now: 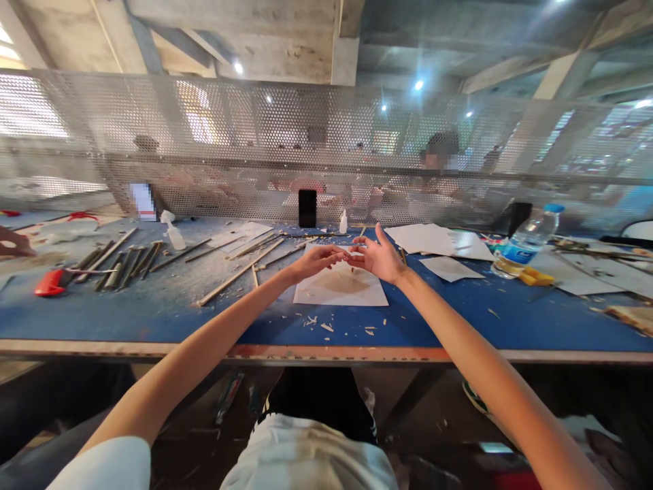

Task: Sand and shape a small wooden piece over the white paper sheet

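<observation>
Both my hands hover over a white paper sheet point(341, 294) that lies on the blue tabletop with light brown dust on it. My left hand point(317, 261) is palm down, its fingers loosely stretched toward the right. Facing it, my right hand point(383, 260) has its thumb up and its fingers spread. The fingertips of the two hands meet or nearly meet; I cannot tell which. A small pale bit point(353, 270) shows just under the fingers, too small to name. Pale wood shavings point(326, 327) are scattered in front of the sheet.
Wooden strips point(239, 273) and several chisel-like tools point(133, 263) lie to the left. A phone point(307, 208) and a small white bottle point(343, 222) stand behind. Papers point(433, 239) and a plastic water bottle point(528, 243) are on the right. Another person's hand point(15, 241) is far left.
</observation>
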The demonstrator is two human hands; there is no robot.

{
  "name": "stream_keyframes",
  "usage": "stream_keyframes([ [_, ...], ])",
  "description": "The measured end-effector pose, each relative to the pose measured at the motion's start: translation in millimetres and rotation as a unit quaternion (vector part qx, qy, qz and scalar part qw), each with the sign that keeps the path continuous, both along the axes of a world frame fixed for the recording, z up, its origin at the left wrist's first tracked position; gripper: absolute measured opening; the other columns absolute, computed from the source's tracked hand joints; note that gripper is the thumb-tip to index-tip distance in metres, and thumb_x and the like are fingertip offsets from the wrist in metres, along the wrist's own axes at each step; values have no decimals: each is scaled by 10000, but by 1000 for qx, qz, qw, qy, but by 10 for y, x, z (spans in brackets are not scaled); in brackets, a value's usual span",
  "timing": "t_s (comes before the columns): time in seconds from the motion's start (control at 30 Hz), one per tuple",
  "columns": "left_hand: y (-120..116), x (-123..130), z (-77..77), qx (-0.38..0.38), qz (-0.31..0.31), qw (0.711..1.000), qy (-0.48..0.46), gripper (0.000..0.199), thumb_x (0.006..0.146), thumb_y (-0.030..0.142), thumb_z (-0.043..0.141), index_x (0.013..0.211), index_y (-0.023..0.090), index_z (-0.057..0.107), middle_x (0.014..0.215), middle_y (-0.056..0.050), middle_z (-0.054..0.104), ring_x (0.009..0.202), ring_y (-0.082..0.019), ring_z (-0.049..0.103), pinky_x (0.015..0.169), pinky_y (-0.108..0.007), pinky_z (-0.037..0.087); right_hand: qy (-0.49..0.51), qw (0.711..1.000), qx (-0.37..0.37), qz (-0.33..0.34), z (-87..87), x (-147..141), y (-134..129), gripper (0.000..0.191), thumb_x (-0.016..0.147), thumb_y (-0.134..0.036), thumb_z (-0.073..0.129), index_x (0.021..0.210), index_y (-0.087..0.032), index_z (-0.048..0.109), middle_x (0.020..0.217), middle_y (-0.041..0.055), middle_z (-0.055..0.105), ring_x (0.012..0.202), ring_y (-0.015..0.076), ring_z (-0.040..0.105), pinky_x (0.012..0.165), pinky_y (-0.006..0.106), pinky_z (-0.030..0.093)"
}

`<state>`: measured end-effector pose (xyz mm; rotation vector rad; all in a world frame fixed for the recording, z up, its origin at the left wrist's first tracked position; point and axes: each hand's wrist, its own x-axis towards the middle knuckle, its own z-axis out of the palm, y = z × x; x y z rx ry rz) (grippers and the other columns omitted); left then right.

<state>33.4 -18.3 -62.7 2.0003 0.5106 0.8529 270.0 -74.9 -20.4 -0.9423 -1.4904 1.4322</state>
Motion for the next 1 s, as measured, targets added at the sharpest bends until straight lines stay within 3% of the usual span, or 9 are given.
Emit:
stream_keyframes([
  [0.2, -57, 2, 33, -11, -17, 1000, 5, 350, 1053, 516, 700, 1184, 199, 771, 1032, -59, 745, 960, -204, 648, 816, -301, 521, -50, 999, 18, -5, 22, -17, -10, 953, 806, -1042, 369, 1242, -239, 639, 1097, 166, 745, 1168, 367, 689, 1029, 509, 552],
  [0.53, -95, 10, 46, -23, -17, 1000, 4, 357, 1034, 525, 724, 1169, 198, 772, 1053, -63, 758, 975, -207, 661, 821, -300, 519, -14, 1000, -3, -18, -13, -36, -25, 954, 811, -1046, 316, 1185, -235, 652, 1099, 164, 744, 1165, 355, 699, 1044, 494, 565],
  [0.87, -187, 79, 94, 10, -35, 999, -11, 367, 1043, 542, 704, 1104, 183, 742, 1148, -96, 756, 1066, -242, 667, 858, -328, 514, -30, 999, 13, -16, -66, -62, 27, 885, 852, -1000, 356, 1172, -239, 675, 977, 139, 741, 1003, 318, 682, 945, 454, 555],
  [1.0, -85, -47, 194, 25, -24, 999, 3, 446, 1048, 558, 677, 1320, 206, 710, 1225, -114, 736, 1112, -261, 672, 885, -355, 539, -103, 990, 78, -53, -132, -2, 142, 790, 910, -940, 391, 1159, -251, 688, 973, 104, 724, 909, 265, 656, 836, 405, 533],
])
